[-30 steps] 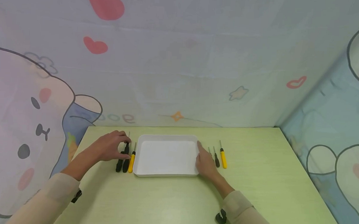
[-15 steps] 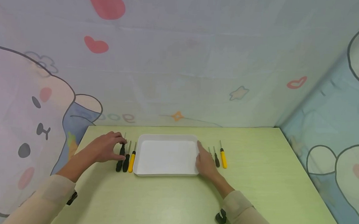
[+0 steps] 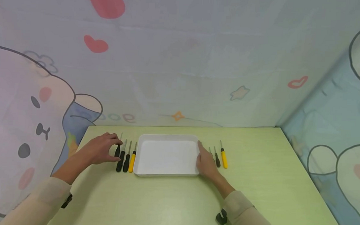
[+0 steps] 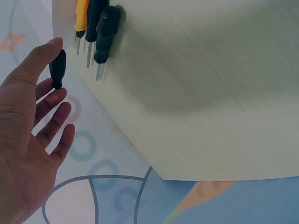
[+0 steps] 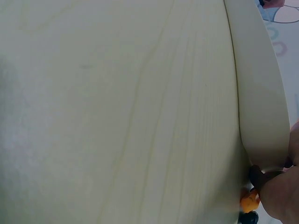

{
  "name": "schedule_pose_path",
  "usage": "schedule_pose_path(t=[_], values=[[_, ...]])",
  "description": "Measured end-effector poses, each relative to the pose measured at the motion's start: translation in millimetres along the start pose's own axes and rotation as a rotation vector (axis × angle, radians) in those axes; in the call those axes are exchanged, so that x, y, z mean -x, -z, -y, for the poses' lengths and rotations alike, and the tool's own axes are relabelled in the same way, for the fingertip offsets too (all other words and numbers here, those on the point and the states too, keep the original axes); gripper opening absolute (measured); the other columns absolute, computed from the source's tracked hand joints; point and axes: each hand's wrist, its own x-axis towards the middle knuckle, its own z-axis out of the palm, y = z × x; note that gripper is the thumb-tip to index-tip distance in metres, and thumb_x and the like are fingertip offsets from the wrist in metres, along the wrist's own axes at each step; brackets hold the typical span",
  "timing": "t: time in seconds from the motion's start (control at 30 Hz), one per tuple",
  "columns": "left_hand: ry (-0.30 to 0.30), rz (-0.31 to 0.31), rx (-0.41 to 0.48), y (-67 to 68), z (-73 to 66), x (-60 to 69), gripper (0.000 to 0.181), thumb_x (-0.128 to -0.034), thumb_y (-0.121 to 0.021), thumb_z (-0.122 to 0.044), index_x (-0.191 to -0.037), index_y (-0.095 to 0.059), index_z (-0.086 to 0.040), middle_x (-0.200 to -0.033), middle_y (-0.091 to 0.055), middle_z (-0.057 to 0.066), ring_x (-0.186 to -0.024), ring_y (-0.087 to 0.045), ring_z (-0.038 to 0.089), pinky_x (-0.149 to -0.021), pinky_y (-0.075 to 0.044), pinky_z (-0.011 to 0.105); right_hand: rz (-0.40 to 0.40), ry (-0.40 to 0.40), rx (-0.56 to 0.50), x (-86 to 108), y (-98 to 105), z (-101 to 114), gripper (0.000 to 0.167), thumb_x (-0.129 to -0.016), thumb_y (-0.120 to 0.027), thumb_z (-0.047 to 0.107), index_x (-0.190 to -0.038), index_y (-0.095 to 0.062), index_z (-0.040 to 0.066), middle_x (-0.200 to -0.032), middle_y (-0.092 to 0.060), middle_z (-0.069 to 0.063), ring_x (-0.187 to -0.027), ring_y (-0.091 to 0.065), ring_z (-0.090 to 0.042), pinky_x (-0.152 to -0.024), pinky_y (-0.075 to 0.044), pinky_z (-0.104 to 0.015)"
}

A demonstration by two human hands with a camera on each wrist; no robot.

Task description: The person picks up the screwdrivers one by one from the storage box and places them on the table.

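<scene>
My left hand (image 3: 99, 149) pinches a small black-handled screwdriver (image 3: 117, 151) between thumb and fingers, left of the other tools. In the left wrist view that screwdriver (image 4: 57, 70) hangs between thumb and fingertips, while the other fingers are spread loosely. Beside it lie two black screwdrivers (image 3: 126, 163) (image 3: 120, 162) and a yellow one (image 3: 132, 162), side by side. A shallow white tray (image 3: 167, 174) stands in the middle, and my right hand (image 3: 207, 164) grips its right edge. The right wrist view shows the tray's wall (image 5: 261, 88) and part of that hand (image 5: 282, 196).
Right of the tray lie a yellow-handled screwdriver (image 3: 224, 159) and a small black one (image 3: 217, 161); another shaft (image 3: 210, 150) is partly behind my right hand. The pale green table (image 3: 153, 204) ends at a printed cloth backdrop (image 3: 181, 66).
My left hand has moved left with the small screwdriver, past the black screwdrivers, uncovering them. My right hand and the tray have stayed in place.
</scene>
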Motion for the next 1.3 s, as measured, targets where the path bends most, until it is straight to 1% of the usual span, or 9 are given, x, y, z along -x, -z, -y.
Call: schedule_pose_path(t=[0.1, 0.2, 0.43, 0.57, 0.8, 1.0, 1.13, 1.2, 1.3], values=[[0.001, 0.002, -0.006, -1.1, 1.9, 2.1, 0.062, -0.0813, -0.092, -0.041, -0.129, -0.073, -0.006, -0.123, -0.065, 0.011, -0.112, -0.061, 0.037, -0.092, -0.056, 0.055, -0.005, 0.011, 0.002, -0.6, 0, 0, 0.056, -0.106, -0.042, -0.002, -0.161, -0.033, -0.009, -0.163, -0.041, -0.024, -0.136, -0.055, -0.032, -0.119, -0.040, -0.052], [0.004, 0.006, -0.009, -3.4, 4.4, 3.8, 0.062, -0.0816, -0.091, -0.042, -0.129, -0.073, -0.006, -0.124, -0.065, 0.011, -0.113, -0.061, 0.037, -0.092, -0.056, 0.056, -0.009, 0.012, -0.002, -1.1, 1, 0, 0.056, -0.106, -0.042, -0.002, -0.161, -0.033, -0.009, -0.163, -0.041, -0.024, -0.144, -0.050, -0.033, -0.120, -0.039, -0.052], [0.003, 0.011, -0.028, -10.5, 11.8, 7.7, 0.061, -0.0815, -0.091, -0.044, -0.127, -0.073, -0.007, -0.123, -0.065, 0.011, -0.111, -0.061, 0.038, -0.090, -0.057, 0.055, -0.007, 0.003, -0.014, -0.7, 1, 1, 0.056, -0.106, -0.042, -0.002, -0.161, -0.032, -0.009, -0.163, -0.041, -0.024, -0.131, -0.056, -0.029, -0.120, -0.038, -0.053], [0.001, 0.001, -0.026, -13.3, 14.8, 11.0, 0.060, -0.0812, -0.091, -0.043, -0.126, -0.074, -0.006, -0.121, -0.066, 0.011, -0.109, -0.061, 0.037, -0.089, -0.058, 0.055, -0.011, 0.002, -0.014, -1.0, 0, 1, 0.056, -0.106, -0.042, -0.001, -0.161, -0.033, -0.009, -0.162, -0.042, -0.024, -0.117, -0.057, -0.031, -0.118, -0.042, -0.053], [0.015, 0.001, -0.009, -18.5, 18.6, 15.4, 0.060, -0.0814, -0.091, -0.042, -0.125, -0.074, -0.006, -0.121, -0.066, 0.012, -0.109, -0.061, 0.037, -0.089, -0.057, 0.055, -0.010, 0.003, -0.018, 0.0, 0, 1, 0.056, -0.107, -0.042, 0.000, -0.161, -0.033, -0.008, -0.162, -0.042, -0.024, -0.126, -0.057, -0.029, -0.119, -0.039, -0.052], [0.023, 0.020, 0.013, -18.2, 19.4, 17.1, 0.059, -0.0823, -0.091, -0.041, -0.125, -0.074, -0.005, -0.122, -0.066, 0.012, -0.110, -0.061, 0.037, -0.090, -0.057, 0.055, -0.026, 0.018, -0.001, 0.0, -1, -1, 0.056, -0.106, -0.043, -0.002, -0.160, -0.034, -0.010, -0.160, -0.045, -0.026, -0.116, -0.059, -0.031, -0.116, -0.044, -0.054], [0.028, 0.045, 0.030, -18.3, 18.3, 17.4, 0.058, -0.0819, -0.091, -0.041, -0.125, -0.074, -0.006, -0.121, -0.065, 0.011, -0.109, -0.061, 0.036, -0.089, -0.057, 0.054, -0.035, 0.020, 0.002, 0.1, -2, -3, 0.055, -0.106, -0.043, -0.002, -0.160, -0.034, -0.010, -0.160, -0.045, -0.026, -0.130, -0.058, -0.031, -0.117, -0.042, -0.054], [0.027, 0.055, 0.038, -19.2, 17.7, 18.1, 0.058, -0.0817, -0.091, -0.041, -0.125, -0.074, -0.006, -0.120, -0.065, 0.010, -0.108, -0.061, 0.035, -0.089, -0.057, 0.053, -0.038, 0.022, 0.002, 0.0, -3, -3, 0.055, -0.106, -0.043, -0.002, -0.160, -0.035, -0.010, -0.160, -0.045, -0.026, -0.133, -0.057, -0.032, -0.118, -0.041, -0.054], [0.022, 0.060, 0.046, -21.5, 17.9, 19.5, 0.058, -0.0811, -0.092, -0.042, -0.124, -0.074, -0.006, -0.119, -0.065, 0.010, -0.106, -0.062, 0.035, -0.087, -0.058, 0.053, -0.038, 0.018, 0.001, -0.1, -3, -3, 0.055, -0.106, -0.043, -0.002, -0.160, -0.034, -0.010, -0.160, -0.045, -0.026, -0.121, -0.060, -0.031, -0.116, -0.044, -0.053]])
